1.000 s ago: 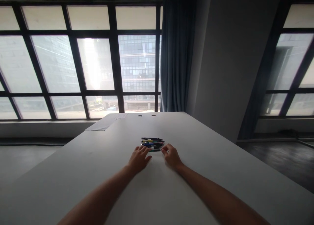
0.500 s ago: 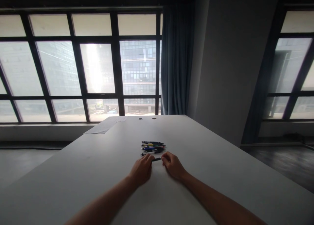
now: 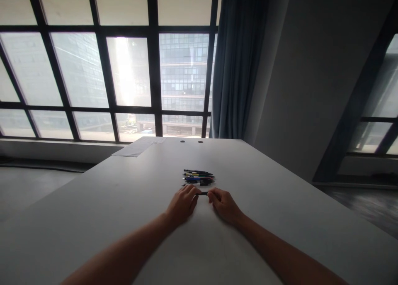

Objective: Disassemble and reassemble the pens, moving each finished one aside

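A dark pen lies crosswise between my hands, low over the white table. My left hand is closed around its left end. The fingertips of my right hand pinch its right end, so only the middle of the pen shows. Just beyond my fingers several pens lie side by side in a loose group, mostly dark, with blue and yellow among them. The nearest one is a white and black pen, close to my left fingers.
Sheets of paper lie at the table's far left edge. Two dark round discs are set near the far end. Behind the table are large windows, a blue curtain and a grey pillar.
The camera view has tipped down and shifted a little, so the scene sits differently. My right fingers now reach further over the pen's right end. The other pens stay where they were.
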Available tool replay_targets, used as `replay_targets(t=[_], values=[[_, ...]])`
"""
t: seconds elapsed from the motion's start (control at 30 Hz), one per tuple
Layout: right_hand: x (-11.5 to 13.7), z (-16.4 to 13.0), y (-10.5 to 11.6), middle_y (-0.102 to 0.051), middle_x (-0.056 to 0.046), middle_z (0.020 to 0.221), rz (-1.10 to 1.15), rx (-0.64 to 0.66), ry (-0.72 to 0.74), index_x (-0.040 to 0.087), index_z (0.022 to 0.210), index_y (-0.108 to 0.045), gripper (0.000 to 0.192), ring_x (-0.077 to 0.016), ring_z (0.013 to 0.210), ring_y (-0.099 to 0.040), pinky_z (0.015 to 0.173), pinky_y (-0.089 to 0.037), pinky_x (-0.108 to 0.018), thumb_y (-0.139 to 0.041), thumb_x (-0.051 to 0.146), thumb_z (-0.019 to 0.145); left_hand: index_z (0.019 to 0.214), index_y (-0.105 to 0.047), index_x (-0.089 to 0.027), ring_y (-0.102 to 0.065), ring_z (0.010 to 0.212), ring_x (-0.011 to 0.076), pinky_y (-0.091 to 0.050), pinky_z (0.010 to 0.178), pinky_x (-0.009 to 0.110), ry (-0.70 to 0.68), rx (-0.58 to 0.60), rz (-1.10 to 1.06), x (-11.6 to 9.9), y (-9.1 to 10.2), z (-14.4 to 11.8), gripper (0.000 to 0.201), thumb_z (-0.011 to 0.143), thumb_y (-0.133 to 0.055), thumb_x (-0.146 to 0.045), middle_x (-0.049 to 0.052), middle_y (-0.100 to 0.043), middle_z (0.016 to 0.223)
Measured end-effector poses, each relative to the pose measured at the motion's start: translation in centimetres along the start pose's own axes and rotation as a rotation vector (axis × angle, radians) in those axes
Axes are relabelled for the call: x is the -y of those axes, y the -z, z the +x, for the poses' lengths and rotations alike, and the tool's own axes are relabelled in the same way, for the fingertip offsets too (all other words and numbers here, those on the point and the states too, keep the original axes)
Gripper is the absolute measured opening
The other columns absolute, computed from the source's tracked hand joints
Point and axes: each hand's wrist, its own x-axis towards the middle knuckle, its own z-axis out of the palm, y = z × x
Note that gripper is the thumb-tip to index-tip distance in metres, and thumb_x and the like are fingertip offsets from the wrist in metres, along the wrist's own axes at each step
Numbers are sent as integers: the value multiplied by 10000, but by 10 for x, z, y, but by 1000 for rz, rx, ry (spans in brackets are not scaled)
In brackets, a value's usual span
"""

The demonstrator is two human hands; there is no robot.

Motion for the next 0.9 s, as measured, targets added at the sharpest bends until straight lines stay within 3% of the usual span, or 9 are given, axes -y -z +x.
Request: replay_targets(t=[0.1,0.2,0.37,0.6,0.9], values=[[-3,1,0,-597,-26,674,60,-50,-24,144,882,-646,353,-142,575,-516,563,-408,-255,-507,462,816,991,-602,-211,-613,882,187,-498,764,294,65,-12,-6,1,1,0,148,898,-488,-202,58,-663,958],[-10,4,0,-599,-32,675,104,-135,-56,152,935,-655,350,-153,590,-535,568,-426,-260,-527,440,781,944,-626,-219,-608,714,153,-484,674,269,209,-31,-26,3,3,0,107,875,-559,-266,31,-683,896],[-16,7,2,-616,-47,694,124,-218,-76,155,935,-679,336,-155,604,-538,578,-433,-260,-537,398,752,896,-641,-195,-508,554,101,-451,573,235,358,-184,-213,11,2,2,135,809,-645,-298,11,-661,794],[-7,4,3,-646,-53,753,42,-183,-118,148,922,-704,313,-159,649,-535,602,-433,-262,-538,345,744,901,-623,-179,-510,607,95,-444,550,205,338,-274,-413,10,3,4,135,785,-645,-244,18,-634,819],[-4,3,1,-642,-32,727,-5,-114,-98,155,913,-706,281,-157,641,-543,616,-440,-267,-551,307,734,935,-596,-188,-520,611,94,-441,531,197,298,-267,-404,2,8,1,148,788,-576,-193,18,-612,817]])
